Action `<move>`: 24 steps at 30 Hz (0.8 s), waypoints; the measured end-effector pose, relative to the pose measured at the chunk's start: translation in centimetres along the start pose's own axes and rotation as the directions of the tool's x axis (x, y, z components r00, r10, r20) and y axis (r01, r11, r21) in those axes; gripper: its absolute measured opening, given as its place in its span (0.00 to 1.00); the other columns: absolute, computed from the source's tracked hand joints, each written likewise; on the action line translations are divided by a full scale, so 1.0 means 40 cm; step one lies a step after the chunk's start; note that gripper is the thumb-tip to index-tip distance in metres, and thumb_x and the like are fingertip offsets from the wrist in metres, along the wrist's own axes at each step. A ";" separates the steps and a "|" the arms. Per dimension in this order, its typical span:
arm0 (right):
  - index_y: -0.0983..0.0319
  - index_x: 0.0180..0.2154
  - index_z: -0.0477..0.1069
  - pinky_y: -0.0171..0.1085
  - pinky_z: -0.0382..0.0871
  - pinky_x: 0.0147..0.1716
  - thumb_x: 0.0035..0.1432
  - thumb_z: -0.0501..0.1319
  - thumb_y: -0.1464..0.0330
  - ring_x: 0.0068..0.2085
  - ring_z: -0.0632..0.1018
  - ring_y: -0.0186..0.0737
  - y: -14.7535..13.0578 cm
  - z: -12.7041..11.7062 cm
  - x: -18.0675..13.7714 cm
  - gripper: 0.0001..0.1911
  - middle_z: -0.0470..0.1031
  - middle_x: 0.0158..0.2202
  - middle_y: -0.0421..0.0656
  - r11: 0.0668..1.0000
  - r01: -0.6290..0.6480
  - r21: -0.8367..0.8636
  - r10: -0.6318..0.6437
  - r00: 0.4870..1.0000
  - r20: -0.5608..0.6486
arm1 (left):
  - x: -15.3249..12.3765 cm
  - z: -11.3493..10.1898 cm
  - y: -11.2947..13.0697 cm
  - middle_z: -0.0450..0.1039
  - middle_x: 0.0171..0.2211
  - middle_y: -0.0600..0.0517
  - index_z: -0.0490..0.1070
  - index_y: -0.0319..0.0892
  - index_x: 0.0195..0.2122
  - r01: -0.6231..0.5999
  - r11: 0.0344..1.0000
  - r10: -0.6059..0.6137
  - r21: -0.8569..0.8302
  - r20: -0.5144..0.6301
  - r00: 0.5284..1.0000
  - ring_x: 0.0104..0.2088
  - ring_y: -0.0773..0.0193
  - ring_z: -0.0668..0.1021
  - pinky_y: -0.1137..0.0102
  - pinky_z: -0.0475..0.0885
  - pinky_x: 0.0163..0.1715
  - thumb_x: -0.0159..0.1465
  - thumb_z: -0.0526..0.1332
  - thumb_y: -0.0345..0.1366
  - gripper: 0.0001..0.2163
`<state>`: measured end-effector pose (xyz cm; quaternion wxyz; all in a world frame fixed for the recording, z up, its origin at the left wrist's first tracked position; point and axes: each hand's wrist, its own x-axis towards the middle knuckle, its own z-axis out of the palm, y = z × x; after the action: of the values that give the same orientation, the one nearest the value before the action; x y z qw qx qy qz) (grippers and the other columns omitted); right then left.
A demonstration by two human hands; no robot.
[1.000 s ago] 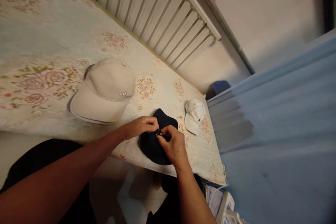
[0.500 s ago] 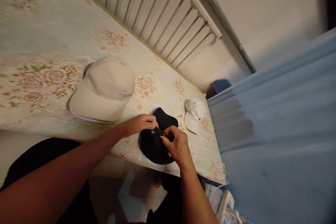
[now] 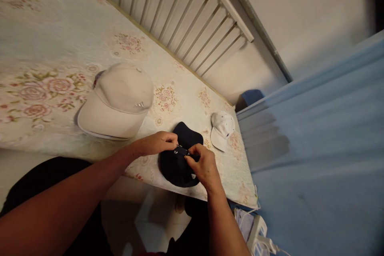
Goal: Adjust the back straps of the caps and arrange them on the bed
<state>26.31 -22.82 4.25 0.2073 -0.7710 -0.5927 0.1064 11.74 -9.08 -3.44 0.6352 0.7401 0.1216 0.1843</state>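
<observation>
A black baseball cap lies near the front edge of the flower-patterned table cover, its brim pointing away from me. Across its back opening runs a dark strap with a small shiny metal piece. My left hand pinches the strap's left end, fingertips pressed together. At the other end, my right hand grips the strap between thumb and fingers. A large beige cap with a small silver logo sits to the left. Farther off to the right is a white cap.
The floral cover slopes across the view, bordered at the back by a pale slatted rail. A blue curtain hangs at the right. Below it, a white power strip with cords sits beside the table corner.
My left fingertips have shifted slightly left along the strap, and the metal piece shows a little differently. My right hand stays nearly in place; the caps rest where they were.
</observation>
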 end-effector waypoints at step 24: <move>0.62 0.37 0.73 0.34 0.62 0.32 0.53 0.61 0.64 0.27 0.74 0.33 0.029 -0.022 0.015 0.11 0.75 0.24 0.38 0.822 -0.273 0.500 0.060 0.914 0.401 | 0.006 0.004 -0.007 0.66 0.26 0.56 0.65 0.41 0.27 -0.043 0.999 0.042 -0.007 -0.082 0.996 0.28 0.67 0.67 0.71 0.61 0.30 0.56 0.56 0.35 0.04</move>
<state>27.84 -22.64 4.55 0.2934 -0.6954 -0.4944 0.4311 12.02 -9.08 -3.70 0.6289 0.7315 0.1311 0.2285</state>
